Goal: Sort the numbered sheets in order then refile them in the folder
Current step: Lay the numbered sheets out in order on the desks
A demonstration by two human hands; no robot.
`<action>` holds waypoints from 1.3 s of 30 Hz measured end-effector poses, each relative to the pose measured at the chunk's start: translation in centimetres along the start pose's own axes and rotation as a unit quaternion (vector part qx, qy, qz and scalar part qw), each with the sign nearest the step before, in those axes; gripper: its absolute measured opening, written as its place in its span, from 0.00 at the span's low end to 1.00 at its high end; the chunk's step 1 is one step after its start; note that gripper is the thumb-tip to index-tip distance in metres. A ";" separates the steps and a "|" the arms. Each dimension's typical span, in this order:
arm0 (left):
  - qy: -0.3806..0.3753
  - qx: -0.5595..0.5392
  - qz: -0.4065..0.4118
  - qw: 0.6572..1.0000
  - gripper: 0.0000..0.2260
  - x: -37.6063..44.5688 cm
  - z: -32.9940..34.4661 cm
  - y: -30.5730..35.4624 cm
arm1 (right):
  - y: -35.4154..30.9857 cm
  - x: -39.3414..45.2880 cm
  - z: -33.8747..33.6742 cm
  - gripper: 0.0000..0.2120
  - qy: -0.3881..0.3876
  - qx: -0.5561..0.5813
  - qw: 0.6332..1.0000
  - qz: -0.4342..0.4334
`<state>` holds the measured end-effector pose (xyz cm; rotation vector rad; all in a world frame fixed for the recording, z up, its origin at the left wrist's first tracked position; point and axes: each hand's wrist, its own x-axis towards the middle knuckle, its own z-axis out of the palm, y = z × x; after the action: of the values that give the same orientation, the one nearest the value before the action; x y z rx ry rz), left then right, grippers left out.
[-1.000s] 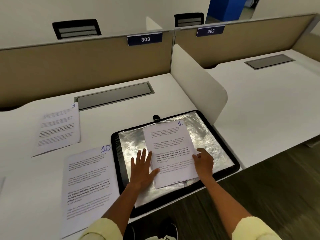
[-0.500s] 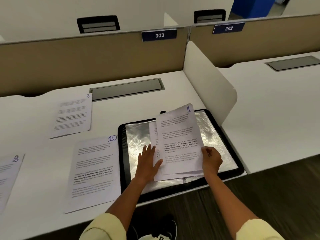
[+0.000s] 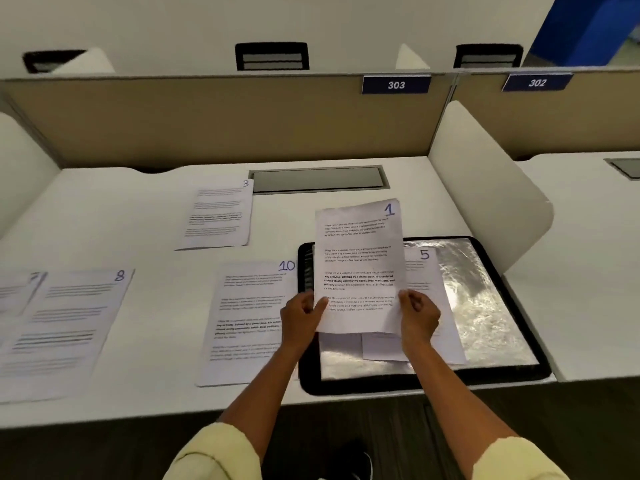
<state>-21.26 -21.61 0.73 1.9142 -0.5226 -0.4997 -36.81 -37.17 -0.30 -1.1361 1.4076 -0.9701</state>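
Both your hands pinch sheet 1 [image 3: 358,258] at its lower corners, left hand [image 3: 300,315] and right hand [image 3: 418,315] curled on the edges. It stands lifted over the open folder [image 3: 485,299], long axis pointing away from you. Sheet 5 [image 3: 427,282] lies beneath; sheet 3 [image 3: 218,216] waits far left on the tabletop [image 3: 121,220], nearer your left hand.

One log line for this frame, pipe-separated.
step: sorting | hands: left hand and right hand hold sheet 1 | above: folder | exposed: sheet 5
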 end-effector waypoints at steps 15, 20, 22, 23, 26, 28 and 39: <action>0.071 -0.091 -0.099 0.988 0.10 -0.7 -24.1 -10.0 | 1.9 -17.9 17.5 0.10 -0.160 0.030 0.986 0.037; 0.129 -0.114 -0.111 0.979 0.11 -0.6 -30.9 -13.1 | 2.6 -23.2 22.3 0.13 -0.217 -0.004 0.976 0.031; 0.149 -0.120 -0.117 0.974 0.08 -0.5 -33.0 -13.9 | 2.8 -24.5 23.8 0.13 -0.234 -0.017 0.972 0.018; 0.159 -0.126 -0.121 0.972 0.08 -0.3 -34.0 -14.3 | 2.9 -25.0 24.7 0.13 -0.246 -0.028 0.969 0.012; 0.181 -0.137 -0.128 0.965 0.07 0.4 -36.6 -15.4 | 3.0 -26.0 27.5 0.15 -0.285 -0.061 0.957 0.005; 0.189 -0.141 -0.130 0.963 0.08 1.1 -38.2 -16.1 | 3.0 -26.6 29.3 0.16 -0.301 -0.073 0.951 0.001; 0.198 -0.193 -0.174 0.945 0.05 9.8 -47.0 -18.2 | 1.9 -28.3 41.7 0.11 -0.342 -0.097 0.934 -0.016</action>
<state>15.49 14.28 0.32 1.6644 0.1719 -0.3894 4.69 -8.49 -1.42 -1.4651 0.9205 -0.3825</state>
